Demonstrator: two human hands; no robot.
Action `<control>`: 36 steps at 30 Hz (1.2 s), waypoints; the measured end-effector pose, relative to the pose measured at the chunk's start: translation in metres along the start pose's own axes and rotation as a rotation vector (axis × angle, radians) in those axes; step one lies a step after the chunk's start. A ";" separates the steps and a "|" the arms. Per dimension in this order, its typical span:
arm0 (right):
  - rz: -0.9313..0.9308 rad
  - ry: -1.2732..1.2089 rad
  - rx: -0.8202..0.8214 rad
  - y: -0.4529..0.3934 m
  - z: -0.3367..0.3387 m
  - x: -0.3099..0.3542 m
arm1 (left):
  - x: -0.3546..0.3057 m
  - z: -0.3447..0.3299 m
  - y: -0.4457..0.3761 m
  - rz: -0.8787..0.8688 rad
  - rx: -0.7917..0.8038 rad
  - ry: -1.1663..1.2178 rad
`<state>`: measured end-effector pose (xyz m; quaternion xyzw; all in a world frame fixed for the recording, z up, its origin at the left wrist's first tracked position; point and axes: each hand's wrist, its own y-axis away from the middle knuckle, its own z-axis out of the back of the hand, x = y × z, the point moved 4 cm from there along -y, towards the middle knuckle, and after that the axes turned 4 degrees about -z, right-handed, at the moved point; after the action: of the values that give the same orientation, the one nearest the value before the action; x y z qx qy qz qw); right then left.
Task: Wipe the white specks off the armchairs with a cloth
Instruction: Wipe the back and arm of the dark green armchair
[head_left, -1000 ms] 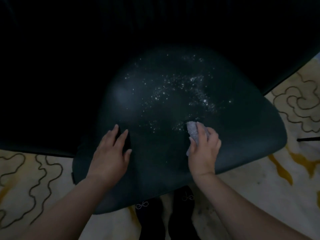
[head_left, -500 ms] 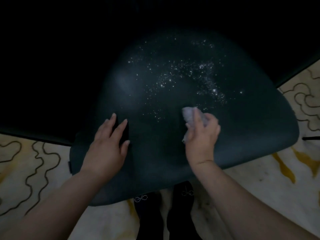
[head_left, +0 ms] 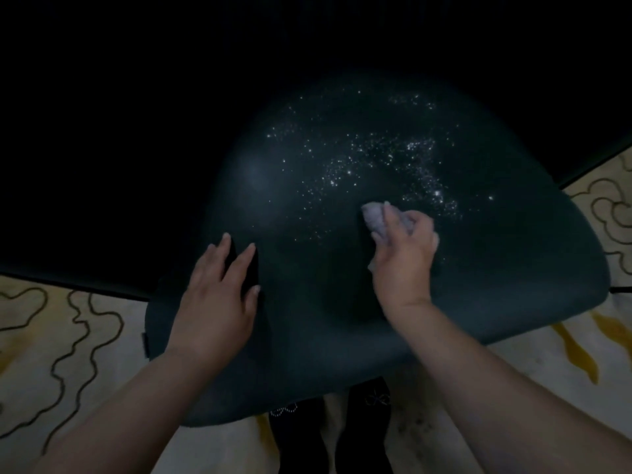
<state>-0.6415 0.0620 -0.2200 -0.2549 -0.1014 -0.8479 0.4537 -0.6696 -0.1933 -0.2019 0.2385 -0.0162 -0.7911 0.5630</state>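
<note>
And the right hand (head_left: 403,254), bunched around the pale cloth (head_left: 374,217), had pushed up from mid-frame into the near edge of the white specks (head_left: 393,159) on the dark armchair (head_left: 513,268); the left hand (head_left: 219,292) stayed spread flat at lower left, most specks still unwiped

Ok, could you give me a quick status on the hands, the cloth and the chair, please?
Left hand flat on armchair seat. Right hand grips cloth at edge of white specks. Specks thick beyond the cloth. Nothing in the way.
</note>
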 end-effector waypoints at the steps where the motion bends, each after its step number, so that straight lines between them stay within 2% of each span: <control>1: 0.004 -0.021 0.057 0.002 -0.003 0.010 | -0.001 0.000 -0.001 0.003 -0.003 0.003; 3: 0.127 -0.090 0.222 0.020 -0.019 0.041 | -0.004 -0.002 -0.001 0.007 -0.007 0.018; 5: 0.363 -0.105 0.350 0.044 -0.034 0.073 | -0.007 -0.003 -0.001 0.020 -0.008 0.041; 7: 0.473 -0.104 0.392 0.044 -0.040 0.080 | -0.008 -0.004 -0.001 0.024 -0.012 0.052; 9: 0.425 -0.089 0.318 0.018 -0.033 0.061 | -0.007 -0.002 -0.001 0.026 -0.021 0.049; 13: 0.058 -0.006 0.026 -0.024 0.005 0.004 | -0.011 -0.001 -0.003 0.027 -0.024 0.029; 15: 0.107 -0.064 0.024 -0.013 0.006 0.010 | -0.022 -0.002 -0.006 0.004 -0.022 0.021; 18: 0.311 -0.074 0.185 0.013 -0.007 0.034 | -0.047 -0.008 -0.011 -0.052 -0.005 0.021; 20: 0.406 -0.037 0.197 0.010 -0.003 0.030 | -0.061 -0.012 -0.014 -0.103 0.012 0.002; 22: 0.333 0.013 0.136 -0.008 0.015 0.004 | -0.070 -0.016 -0.016 -0.148 0.033 -0.025; 24: 0.176 0.084 0.021 -0.025 0.037 -0.033 | -0.076 -0.019 -0.019 -0.158 0.055 -0.033; 27: -0.010 0.048 -0.070 -0.032 0.056 -0.066 | -0.086 -0.024 -0.025 -0.164 0.069 -0.027; 28: 0.013 0.020 -0.057 -0.030 0.053 -0.062 | -0.091 -0.026 -0.027 -0.172 0.073 -0.033; 32: 0.368 -0.023 0.123 -0.006 0.031 -0.026 | -0.108 -0.033 -0.033 -0.211 0.085 -0.064; 33: 0.398 0.005 0.142 -0.011 0.033 -0.030 | -0.110 -0.034 -0.034 -0.219 0.087 -0.072; 36: 0.236 0.069 -0.016 -0.049 0.057 -0.071 | -0.108 -0.035 -0.035 -0.235 0.088 -0.104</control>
<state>-0.6295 0.1639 -0.2058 -0.2394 -0.0481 -0.7975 0.5516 -0.6591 -0.0751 -0.2047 0.2218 -0.0522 -0.8615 0.4538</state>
